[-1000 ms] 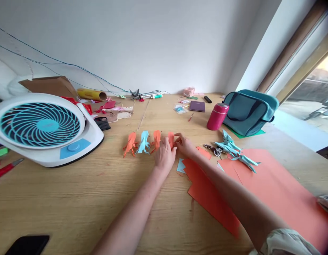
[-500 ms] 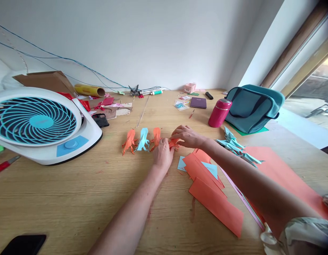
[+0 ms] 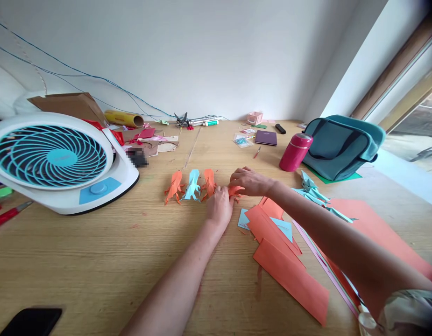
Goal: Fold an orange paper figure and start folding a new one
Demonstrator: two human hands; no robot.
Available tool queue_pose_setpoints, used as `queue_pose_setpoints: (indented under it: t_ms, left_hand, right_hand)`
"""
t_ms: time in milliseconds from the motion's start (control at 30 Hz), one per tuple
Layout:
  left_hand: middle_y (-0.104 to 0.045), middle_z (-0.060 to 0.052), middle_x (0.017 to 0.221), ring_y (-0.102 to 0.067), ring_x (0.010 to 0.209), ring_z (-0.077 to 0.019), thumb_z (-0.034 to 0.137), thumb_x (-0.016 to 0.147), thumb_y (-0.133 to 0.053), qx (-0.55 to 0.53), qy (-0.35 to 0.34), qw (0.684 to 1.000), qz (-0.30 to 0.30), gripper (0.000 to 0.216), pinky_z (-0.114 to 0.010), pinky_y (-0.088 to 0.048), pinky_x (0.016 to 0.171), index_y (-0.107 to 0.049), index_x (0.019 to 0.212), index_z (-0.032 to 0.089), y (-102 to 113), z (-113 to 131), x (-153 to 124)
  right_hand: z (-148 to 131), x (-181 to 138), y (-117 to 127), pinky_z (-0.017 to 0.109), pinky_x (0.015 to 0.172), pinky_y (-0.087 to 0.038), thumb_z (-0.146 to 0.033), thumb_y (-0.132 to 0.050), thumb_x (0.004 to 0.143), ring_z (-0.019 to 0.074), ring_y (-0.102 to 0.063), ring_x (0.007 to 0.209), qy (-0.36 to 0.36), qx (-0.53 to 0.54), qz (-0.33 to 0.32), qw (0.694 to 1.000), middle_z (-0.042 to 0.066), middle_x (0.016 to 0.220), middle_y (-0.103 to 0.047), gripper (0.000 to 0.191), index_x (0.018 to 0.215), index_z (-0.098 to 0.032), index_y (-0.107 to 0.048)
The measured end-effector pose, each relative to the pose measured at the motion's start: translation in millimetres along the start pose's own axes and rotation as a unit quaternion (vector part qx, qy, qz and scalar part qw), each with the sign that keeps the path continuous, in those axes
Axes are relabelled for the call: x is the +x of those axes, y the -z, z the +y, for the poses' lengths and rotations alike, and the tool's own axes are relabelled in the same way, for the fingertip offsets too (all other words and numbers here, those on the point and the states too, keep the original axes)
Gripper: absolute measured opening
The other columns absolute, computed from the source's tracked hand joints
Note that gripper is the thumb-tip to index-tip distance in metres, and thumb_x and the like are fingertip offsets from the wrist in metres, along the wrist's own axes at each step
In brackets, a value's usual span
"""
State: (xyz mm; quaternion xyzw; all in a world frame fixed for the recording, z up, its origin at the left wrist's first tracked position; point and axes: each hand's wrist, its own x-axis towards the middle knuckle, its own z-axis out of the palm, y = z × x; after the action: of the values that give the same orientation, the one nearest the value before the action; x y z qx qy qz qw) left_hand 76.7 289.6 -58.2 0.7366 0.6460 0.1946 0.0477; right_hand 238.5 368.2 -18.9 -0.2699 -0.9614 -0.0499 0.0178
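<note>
The wooden bench is under the left grip and the right grip. A big round fan sits far off to the left of both. A big orange sheet lies to the right, partly under the right arm. A blue-green bag stands to the right too, farther back than the grips. Long orange strips lie closer to the person than the right grip. A pink bottle is between the right grip and the bag.

Just left of the left grip are three little folded papers in a row: orange, blue, orange.

One more little orange paper is right in the middle, between the two grips. The left grip is pinching it. The right grip bends over its top and touches it, but I can't tell if it squeezes.
</note>
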Motion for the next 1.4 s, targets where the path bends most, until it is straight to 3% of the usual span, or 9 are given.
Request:
queue_pose_setpoints:
  t_ms: [133,600,967,1133,1267,1400]
  left_hand:
    - [-0.067,-0.013,0.107,-0.068,0.090,-0.0261,0.029,0.095,-0.057,0.005,0.000,1.000,0.000,0.018,-0.033,-0.050,0.070,-0.063,0.103,0.014,0.1,0.5,-0.4]
    - [-0.066,-0.013,0.106,-0.068,0.089,-0.0272,0.030,0.096,-0.054,0.011,0.001,1.000,0.003,0.019,-0.033,-0.050,0.068,-0.063,0.104,0.015,-1.1,1.1,0.1]
    - [-0.068,-0.013,0.104,-0.069,0.088,-0.0276,0.033,0.094,-0.057,0.016,0.014,1.000,0.005,0.020,-0.033,-0.050,0.068,-0.063,0.102,0.016,-0.4,2.2,0.2]
    - [-0.068,-0.014,0.104,-0.069,0.090,-0.0276,0.034,0.095,-0.056,0.016,0.018,1.000,0.005,0.020,-0.033,-0.050,0.069,-0.063,0.103,0.016,-0.2,2.1,1.0]
    - [-0.068,-0.014,0.105,-0.070,0.092,-0.0277,0.032,0.094,-0.059,0.012,0.016,1.000,0.002,0.019,-0.033,-0.050,0.069,-0.063,0.103,0.016,-0.8,2.4,2.2]
    - [-0.068,-0.014,0.105,-0.069,0.091,-0.0261,0.032,0.094,-0.059,0.004,0.016,1.000,-0.001,0.020,-0.032,-0.050,0.070,-0.063,0.105,0.015,-2.5,2.7,3.9]
  right_hand:
    - [-0.5,1.3,1.1,0.037,0.089,-0.033,-0.022,-0.067,0.089,0.0271,-0.053,0.109,0.009,-0.004,-0.004,1.000,0.010,0.110,-0.070,0.014,0.102,-0.021,-0.073]
    - [1.1,0.3,-1.7,0.036,0.086,-0.034,-0.020,-0.065,0.090,0.0266,-0.055,0.107,0.010,0.000,0.000,1.000,0.009,0.109,-0.070,0.015,0.102,-0.023,-0.073]
    - [2.8,0.3,-3.0,0.039,0.092,-0.036,-0.024,-0.063,0.093,0.0272,-0.055,0.114,0.011,0.005,0.013,1.000,0.011,0.122,-0.067,0.015,0.102,-0.022,-0.074]
    - [4.5,0.2,-4.4,0.043,0.096,-0.036,-0.025,-0.062,0.093,0.0302,-0.051,0.122,0.000,0.000,0.023,1.000,0.015,0.135,-0.061,0.024,0.115,-0.020,-0.071]
    - [6.8,1.1,-5.0,0.043,0.097,-0.037,-0.024,-0.062,0.093,0.0297,-0.052,0.123,0.002,0.001,0.018,1.000,0.013,0.134,-0.061,0.016,0.104,-0.020,-0.074]
    - [8.0,1.6,-4.9,0.043,0.098,-0.037,-0.024,-0.061,0.094,0.0295,-0.052,0.124,0.001,0.001,0.016,1.000,0.013,0.136,-0.060,0.017,0.104,-0.021,-0.075]
